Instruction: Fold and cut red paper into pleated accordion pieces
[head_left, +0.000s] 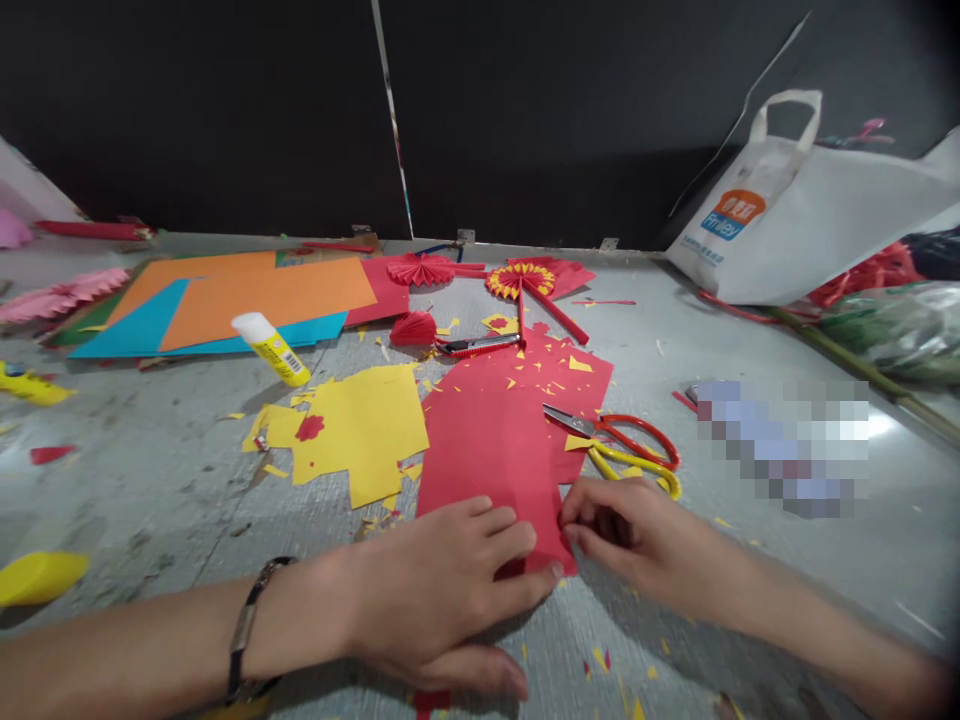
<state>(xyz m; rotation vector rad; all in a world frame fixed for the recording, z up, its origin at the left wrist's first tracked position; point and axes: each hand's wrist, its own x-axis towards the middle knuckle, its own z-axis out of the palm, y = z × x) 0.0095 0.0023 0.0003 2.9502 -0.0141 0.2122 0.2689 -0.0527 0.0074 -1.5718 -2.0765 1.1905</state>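
Observation:
A sheet of red paper (491,430) lies on the grey surface in front of me, its near edge by my hands. My left hand (457,590) rests across the near left part of the sheet, palm down with thumb and fingers apart. At the near right corner my right hand (619,525) pinches the paper's edge between thumb and fingers. Scissors with one red and one yellow handle (637,445) lie partly over the sheet's right side. Cut yellow paper (367,430) sits to the left, with a small red paper flower (310,428) on it.
Behind are a glue stick (271,350), orange sheets (277,300), a box cutter (480,345) and pleated paper rosettes (520,280). A white bag (817,215) stands at the back right, near a blurred-out object (776,445). Paper scraps are scattered about. A dark panel (540,120) closes the back.

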